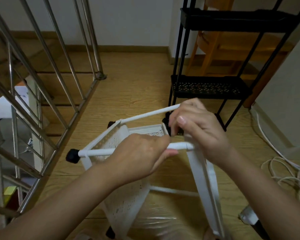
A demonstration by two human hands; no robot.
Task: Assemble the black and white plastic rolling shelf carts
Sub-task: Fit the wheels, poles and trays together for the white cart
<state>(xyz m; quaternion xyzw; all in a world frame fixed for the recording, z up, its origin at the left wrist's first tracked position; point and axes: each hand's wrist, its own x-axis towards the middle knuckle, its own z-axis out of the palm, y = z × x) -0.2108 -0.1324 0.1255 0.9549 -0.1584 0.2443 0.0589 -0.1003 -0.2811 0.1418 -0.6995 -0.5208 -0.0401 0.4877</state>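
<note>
Grip of left hand (142, 153) circles white pole (97, 152) above wooden floor (137, 80).

- The upright cart (213, 87) stands far right, a chair (213, 49) behind it.
- The tipped cart (111, 140) lies nearer, centre, on the floor (137, 80).
- A railing (47, 49) runs left; cables (287, 174) lie right.

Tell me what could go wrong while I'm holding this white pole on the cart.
The white pole could slip from the grip of your left hand and nip your right hand, which pinches the white shelf corner beside it.
The black caster sits close to the open stair railing; a loose one might roll through.
</note>
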